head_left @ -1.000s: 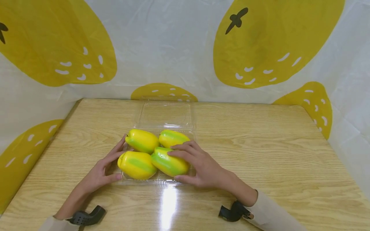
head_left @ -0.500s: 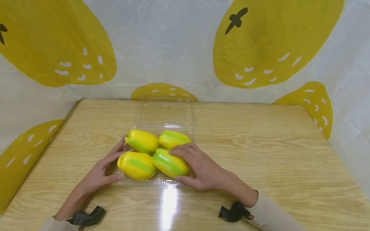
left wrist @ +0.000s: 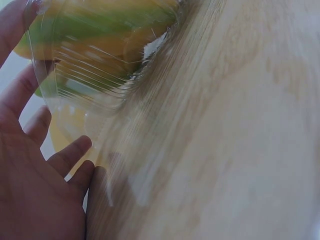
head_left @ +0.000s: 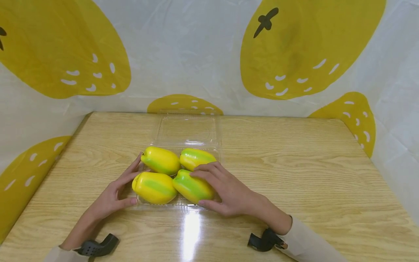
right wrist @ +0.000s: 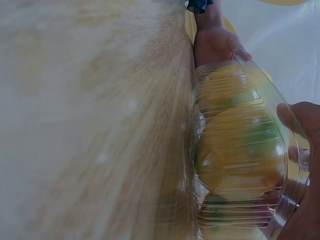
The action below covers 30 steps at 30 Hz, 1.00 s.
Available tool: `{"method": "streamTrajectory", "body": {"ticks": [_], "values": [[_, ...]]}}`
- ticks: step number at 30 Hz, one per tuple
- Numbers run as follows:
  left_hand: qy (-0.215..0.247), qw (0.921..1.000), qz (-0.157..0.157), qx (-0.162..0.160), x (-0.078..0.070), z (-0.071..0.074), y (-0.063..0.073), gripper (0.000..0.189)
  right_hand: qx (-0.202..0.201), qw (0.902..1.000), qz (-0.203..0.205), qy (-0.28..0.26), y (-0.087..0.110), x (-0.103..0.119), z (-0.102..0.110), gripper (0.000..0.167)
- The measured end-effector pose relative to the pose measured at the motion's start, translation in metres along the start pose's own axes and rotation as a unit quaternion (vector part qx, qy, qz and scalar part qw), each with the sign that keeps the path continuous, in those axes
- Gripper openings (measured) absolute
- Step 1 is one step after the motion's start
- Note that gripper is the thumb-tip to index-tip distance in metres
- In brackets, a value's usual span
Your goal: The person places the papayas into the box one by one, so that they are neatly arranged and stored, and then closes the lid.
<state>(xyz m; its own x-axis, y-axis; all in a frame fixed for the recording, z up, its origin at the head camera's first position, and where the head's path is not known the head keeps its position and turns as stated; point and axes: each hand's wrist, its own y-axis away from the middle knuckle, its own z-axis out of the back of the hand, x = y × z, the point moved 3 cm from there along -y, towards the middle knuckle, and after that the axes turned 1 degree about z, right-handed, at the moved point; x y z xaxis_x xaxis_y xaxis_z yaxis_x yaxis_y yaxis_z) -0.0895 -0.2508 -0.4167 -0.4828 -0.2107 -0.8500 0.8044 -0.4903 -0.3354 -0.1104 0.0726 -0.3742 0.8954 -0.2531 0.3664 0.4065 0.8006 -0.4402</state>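
A clear plastic clamshell container [head_left: 160, 206] lies on the table, its lid [head_left: 186, 127] folded back behind it. Several glossy yellow-green papayas fill the base in two rows. My right hand [head_left: 229, 189] holds the front-right papaya [head_left: 193, 186], fingers over its top and thumb low at its front. Behind it, the back-right papaya [head_left: 196, 157] is partly covered by my knuckles. My left hand [head_left: 112, 194] touches the container's left side with spread fingers, beside the front-left papaya [head_left: 154, 187] and back-left papaya [head_left: 160, 160]. The left wrist view shows its fingers [left wrist: 70, 156] loosely extended.
The wood-grain table [head_left: 294, 163] reaches back to a white cloth [head_left: 186, 47] printed with large yellow fruit. Black devices [head_left: 99, 245] are strapped to both wrists. A bright light reflection [head_left: 191, 233] shows on the table in front of the container.
The front-right papaya has shifted slightly toward me and turned a little under my right hand, which moved slightly with it. My left hand has stayed at the container's side.
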Motion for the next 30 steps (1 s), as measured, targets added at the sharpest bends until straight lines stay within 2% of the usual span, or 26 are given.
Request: {"method": "streamTrajectory", "body": {"ticks": [10, 14, 18, 23, 26, 30], "values": [[0.017, 0.9998, -0.003, 0.000, 0.000, 0.001, -0.003, 0.068, -0.013, 0.9998, 0.015, 0.006, 0.001, 0.000, 0.002, 0.062], [0.070, 0.9965, -0.046, -0.004, 0.000, 0.005, -0.005, 0.060, -0.014, 0.9997, 0.018, 0.006, 0.001, 0.001, 0.002, 0.061], [0.135, 0.9860, -0.097, -0.007, 0.000, 0.014, -0.007, 0.058, -0.005, 0.9998, 0.019, 0.008, 0.000, 0.003, 0.003, 0.061], [0.131, 0.9867, -0.089, -0.035, -0.004, 0.029, -0.017, 0.052, -0.008, 0.9999, 0.012, 0.003, -0.003, 0.000, 0.010, 0.062], [0.116, 0.9888, -0.081, -0.048, -0.008, 0.038, -0.028, 0.051, -0.034, 0.9994, 0.008, -0.006, -0.007, -0.006, 0.017, 0.060], [0.121, 0.9864, -0.086, -0.070, -0.012, 0.048, -0.043, 0.050, -0.077, 0.9970, 0.008, -0.003, -0.012, -0.015, 0.025, 0.059]]}}
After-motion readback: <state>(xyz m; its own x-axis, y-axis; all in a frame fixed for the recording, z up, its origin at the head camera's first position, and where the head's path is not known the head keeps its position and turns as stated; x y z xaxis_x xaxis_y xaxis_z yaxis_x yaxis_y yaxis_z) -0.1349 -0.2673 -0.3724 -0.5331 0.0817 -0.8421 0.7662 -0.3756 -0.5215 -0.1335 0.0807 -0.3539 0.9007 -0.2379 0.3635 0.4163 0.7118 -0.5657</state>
